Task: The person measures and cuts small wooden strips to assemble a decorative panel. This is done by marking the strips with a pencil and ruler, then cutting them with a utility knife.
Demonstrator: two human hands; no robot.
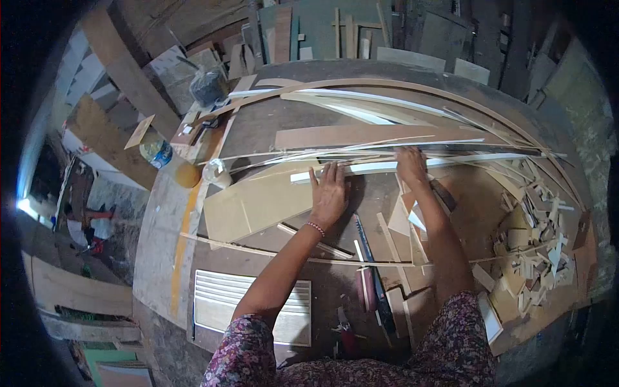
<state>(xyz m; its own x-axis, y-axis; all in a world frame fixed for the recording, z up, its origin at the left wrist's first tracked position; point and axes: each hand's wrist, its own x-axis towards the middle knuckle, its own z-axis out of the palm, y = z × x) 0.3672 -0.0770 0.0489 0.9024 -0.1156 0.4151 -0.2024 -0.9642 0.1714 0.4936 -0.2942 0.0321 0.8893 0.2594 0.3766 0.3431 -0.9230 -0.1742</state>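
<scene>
A long white strip (374, 168) lies across the middle of the workbench. My left hand (330, 197) rests near its left end, fingers stretched out over it and thumb apart. Further right, my right hand (411, 166) has its fingers bent down and closed over the same strip, where other thin strips run close by; the fingertips are partly hidden. Behind the hands lies a bundle of thin wooden strips (303, 155). A flat tan board (258, 206) sits left of my left hand. Below my forearms is a pale panel with slats (213, 300).
Offcuts (529, 238) are heaped on the right. A long curved strip (451, 102) arches along the back. On the left stand a white cup (217, 173), an orange-yellow container (187, 175) and a bottle (155, 152). A dark long tool (383, 303) and a red-handled tool (348, 338) lie near my body.
</scene>
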